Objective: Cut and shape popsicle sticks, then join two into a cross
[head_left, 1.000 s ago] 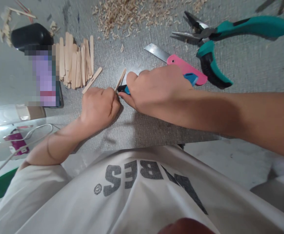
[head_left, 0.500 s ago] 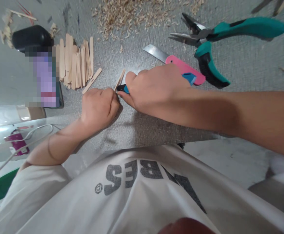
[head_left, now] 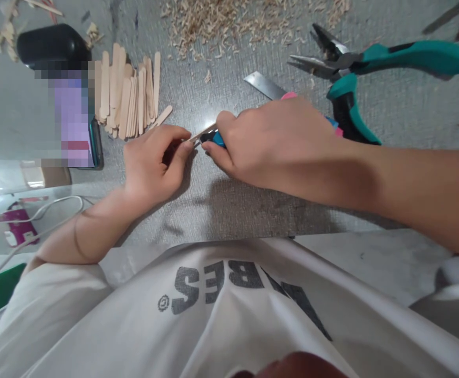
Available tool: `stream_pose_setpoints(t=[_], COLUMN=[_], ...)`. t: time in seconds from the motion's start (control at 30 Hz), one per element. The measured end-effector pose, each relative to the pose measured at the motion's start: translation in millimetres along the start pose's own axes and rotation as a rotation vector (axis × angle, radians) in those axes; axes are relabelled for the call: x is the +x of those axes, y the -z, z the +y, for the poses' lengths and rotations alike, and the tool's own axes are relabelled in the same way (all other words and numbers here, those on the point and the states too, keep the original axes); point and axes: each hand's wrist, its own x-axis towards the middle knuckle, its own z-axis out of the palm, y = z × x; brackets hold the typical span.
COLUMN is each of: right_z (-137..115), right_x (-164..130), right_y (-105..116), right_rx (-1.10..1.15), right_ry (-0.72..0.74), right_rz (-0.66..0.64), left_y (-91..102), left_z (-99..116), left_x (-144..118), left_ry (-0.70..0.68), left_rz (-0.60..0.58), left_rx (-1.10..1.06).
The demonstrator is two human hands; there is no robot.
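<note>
My left hand (head_left: 150, 165) pinches one end of a thin wooden craft stick (head_left: 205, 130) between thumb and fingertips. The stick slants up to the right, its far end reaching the fingers of my right hand (head_left: 274, 134). That hand is closed around a blue utility knife (head_left: 218, 139), whose dark tip points left beside the stick. Most of the knife lies hidden in my palm. Under and beyond my right hand lies a pink cutter (head_left: 264, 85) with its blade out. A loose craft stick (head_left: 163, 115) rests just beyond my left hand.
A pile of craft sticks (head_left: 129, 97) lies at upper left, near a phone (head_left: 95, 142) and a black case (head_left: 54, 46). Wood shavings (head_left: 229, 23) cover the far middle. Teal-handled pliers (head_left: 414, 56) lie at right. A white cable (head_left: 62, 210) runs along the left.
The stick has tilted from steep to flatter, its far end now at my right fingers. My left hand has turned from a closed grip to a thumb-and-finger pinch. The view has shifted slightly.
</note>
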Motion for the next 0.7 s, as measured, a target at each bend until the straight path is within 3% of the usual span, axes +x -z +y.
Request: stream_pose_setpoints(t=[0.23, 0.4, 0.57, 0.7], right_z=[9, 12, 14, 15], right_x=[1, -1, -3, -4], right_y=[-6, -1, 0, -1], right_rx=[-0.037, -0.101, -0.208, -0.167], right_ry=[0.057, 0.103, 0.117, 0.088], right_rz=[0.066, 0.071, 0.04, 0.053], left_y=[-0.7, 3.9, 0.6, -1.5], left_z=[3, 7, 1, 3], left_x=[1, 3, 5, 4], left_ry=[0.124, 0.221, 0.276, 0.301], left_rz=[-0.038, -0.151, -0.107, -0.152], left_rx=[-0.085, -0.039, -0.044, -0.097])
